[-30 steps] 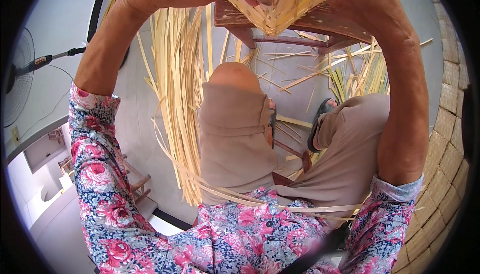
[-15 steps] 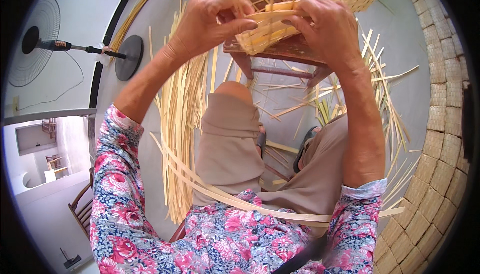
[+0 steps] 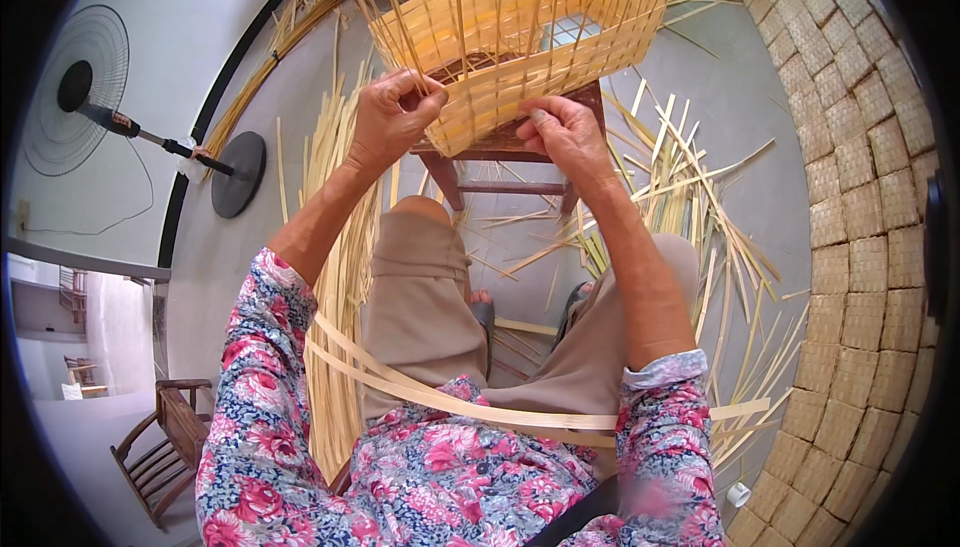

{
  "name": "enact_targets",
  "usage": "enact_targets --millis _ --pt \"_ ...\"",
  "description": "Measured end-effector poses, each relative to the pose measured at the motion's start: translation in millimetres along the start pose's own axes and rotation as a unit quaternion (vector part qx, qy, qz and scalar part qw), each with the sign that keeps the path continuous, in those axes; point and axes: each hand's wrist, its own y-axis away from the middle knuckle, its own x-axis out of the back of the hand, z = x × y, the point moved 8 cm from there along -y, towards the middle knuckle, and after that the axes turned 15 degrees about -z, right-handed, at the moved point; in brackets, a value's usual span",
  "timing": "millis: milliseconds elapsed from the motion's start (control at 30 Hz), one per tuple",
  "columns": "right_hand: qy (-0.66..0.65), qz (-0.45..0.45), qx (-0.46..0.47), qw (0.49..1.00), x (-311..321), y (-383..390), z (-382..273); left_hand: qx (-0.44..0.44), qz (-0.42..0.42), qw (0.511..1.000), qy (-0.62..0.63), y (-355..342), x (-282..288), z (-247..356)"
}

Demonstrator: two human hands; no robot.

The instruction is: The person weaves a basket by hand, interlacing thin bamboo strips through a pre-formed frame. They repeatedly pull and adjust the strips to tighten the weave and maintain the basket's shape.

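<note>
A half-woven bamboo basket rests on a low wooden stool in front of me, its thin stakes standing up all around the rim. At its near left corner, my left hand is closed in a pinch on a bamboo strip, among the stakes there. My right hand is beside the near wall, its fingers loosely bent and apart, with nothing visible in them. The fingertips of that hand are close to the woven side; whether they touch it I cannot tell. Two long pale strips lie across my lap.
Under the basket stands the reddish-brown stool. Long bundled strips lie on the floor at my left, loose strips at right. A fan is at far left, a wooden chair lower left. Stacked woven blocks line the right side.
My hands have moved apart and lower: the left now pinches at the corner, while the right has come off the rim strip. The view has shifted, showing more of the basket.
</note>
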Motion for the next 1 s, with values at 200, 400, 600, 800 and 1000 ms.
enact_targets --millis 200,400,600,800,1000 --pt "-0.322 0.076 0.043 0.943 -1.2 -21.0 12.4 -0.044 -0.002 0.997 0.061 0.2 1.5 1.6" --pt "-0.532 -0.070 0.191 0.822 -16.7 -25.4 -9.4 -0.064 -0.020 0.993 0.094 3.8 1.6 4.8" --pt "-0.273 -0.080 0.198 0.938 -39.2 -24.2 -60.8 -0.077 0.001 0.992 0.100 12.3 6.0 2.3" --pt "-0.114 -0.106 0.237 0.959 -47.2 -11.9 -87.1 -0.069 -0.003 0.992 0.108 3.9 0.1 2.8" --pt "-0.215 0.017 0.214 0.953 -44.4 -10.2 -60.7 -0.060 -0.006 0.992 0.115 0.7 -2.2 -5.6"
